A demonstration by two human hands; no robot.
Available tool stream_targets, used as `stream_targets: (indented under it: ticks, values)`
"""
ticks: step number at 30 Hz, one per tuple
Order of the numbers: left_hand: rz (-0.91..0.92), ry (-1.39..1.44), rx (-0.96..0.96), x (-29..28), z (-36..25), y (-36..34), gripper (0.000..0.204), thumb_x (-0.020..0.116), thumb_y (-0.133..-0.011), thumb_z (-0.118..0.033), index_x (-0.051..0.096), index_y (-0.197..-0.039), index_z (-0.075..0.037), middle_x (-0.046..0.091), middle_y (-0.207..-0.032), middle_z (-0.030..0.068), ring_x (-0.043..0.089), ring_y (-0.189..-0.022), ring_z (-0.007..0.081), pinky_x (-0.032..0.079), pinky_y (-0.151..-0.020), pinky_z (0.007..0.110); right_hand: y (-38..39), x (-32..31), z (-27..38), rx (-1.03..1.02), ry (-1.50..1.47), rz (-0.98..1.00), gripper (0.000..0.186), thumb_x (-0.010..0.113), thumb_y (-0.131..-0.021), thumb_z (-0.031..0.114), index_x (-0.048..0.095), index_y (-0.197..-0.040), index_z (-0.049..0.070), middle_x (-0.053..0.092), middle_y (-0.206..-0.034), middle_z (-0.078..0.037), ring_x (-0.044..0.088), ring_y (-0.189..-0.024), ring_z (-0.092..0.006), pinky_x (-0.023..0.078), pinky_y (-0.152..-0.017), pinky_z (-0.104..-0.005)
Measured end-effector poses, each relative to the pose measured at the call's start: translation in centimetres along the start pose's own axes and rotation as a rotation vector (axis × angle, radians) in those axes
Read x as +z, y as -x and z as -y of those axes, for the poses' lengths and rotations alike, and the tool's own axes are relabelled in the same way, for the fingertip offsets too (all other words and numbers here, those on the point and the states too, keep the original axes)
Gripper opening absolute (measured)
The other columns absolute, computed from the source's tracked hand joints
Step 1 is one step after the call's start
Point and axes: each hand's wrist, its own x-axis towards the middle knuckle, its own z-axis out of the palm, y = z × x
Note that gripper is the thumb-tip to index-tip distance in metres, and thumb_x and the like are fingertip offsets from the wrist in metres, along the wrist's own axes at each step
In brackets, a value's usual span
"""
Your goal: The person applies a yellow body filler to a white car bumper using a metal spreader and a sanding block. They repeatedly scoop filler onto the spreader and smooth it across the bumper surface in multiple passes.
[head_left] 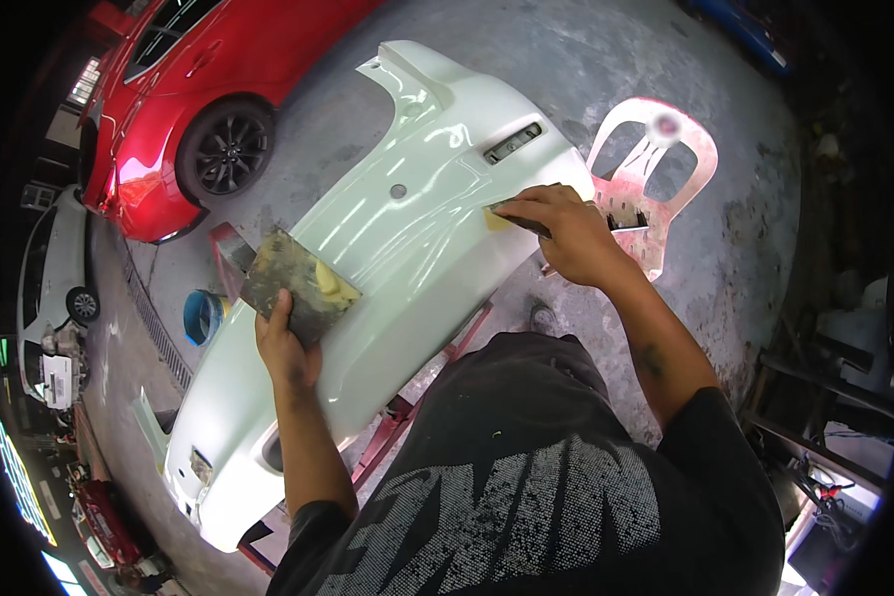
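Observation:
A white car bumper lies across a red stand below me. My left hand grips a stained, square board with a lump of pale yellow putty on it, held over the bumper's left half. My right hand is closed on a dark, flat spreader, which is against the bumper's right part, where a patch of yellow putty shows at its edge.
A red car stands at upper left, a white car farther left. A blue bucket sits on the floor left of the bumper. A pink-stained plastic chair stands beyond my right hand; dark metal racks line the right side.

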Motion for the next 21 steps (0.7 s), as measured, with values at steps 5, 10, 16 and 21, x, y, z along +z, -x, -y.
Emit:
stream_targets:
  ticks: [5,10,16,21]
  values:
    - [0.014,0.033,-0.008,-0.2,-0.2,0.2,0.045,0.057,-0.107,-0.014,0.046,-0.147,0.001,0.06,-0.139,0.0155,0.062,-0.126,0.0299,0.051,-0.109,0.046,-1.6,1.3,1.0,0.054,0.137,0.106,0.061,0.052,-0.088,-0.003,0.07,-0.136,0.03,0.062,-0.143,-0.001,0.052,-0.136,-0.0299,0.047,-0.104,-0.0548]
    - [0.007,0.071,-0.014,0.2,-0.4,0.4,0.044,0.053,-0.108,-0.014,0.045,-0.148,0.001,0.06,-0.14,0.0161,0.062,-0.126,0.0311,0.052,-0.109,0.048,-0.8,3.6,-0.2,-0.02,0.094,0.004,0.061,0.056,-0.088,-0.003,0.07,-0.136,0.032,0.061,-0.141,-0.002,0.051,-0.136,-0.0296,0.049,-0.102,-0.0538]
    - [0.048,0.099,-0.025,0.0,-0.4,0.1,0.044,0.05,-0.109,-0.015,0.044,-0.15,0.0,0.059,-0.142,0.017,0.061,-0.128,0.0318,0.051,-0.11,0.05,1.7,6.0,0.2,-0.037,0.055,-0.167,0.062,0.063,-0.082,-0.004,0.07,-0.133,0.032,0.061,-0.135,-0.005,0.049,-0.137,-0.0313,0.049,-0.101,-0.0532]
    - [0.034,0.088,-0.043,0.1,-0.3,0.2,0.046,0.05,-0.109,-0.015,0.042,-0.152,-0.001,0.057,-0.144,0.017,0.061,-0.129,0.0318,0.051,-0.11,0.05,3.7,6.5,0.3,-0.058,0.054,-0.171,0.063,0.063,-0.079,-0.005,0.072,-0.131,0.03,0.061,-0.137,-0.007,0.05,-0.136,-0.0333,0.048,-0.107,-0.0509]
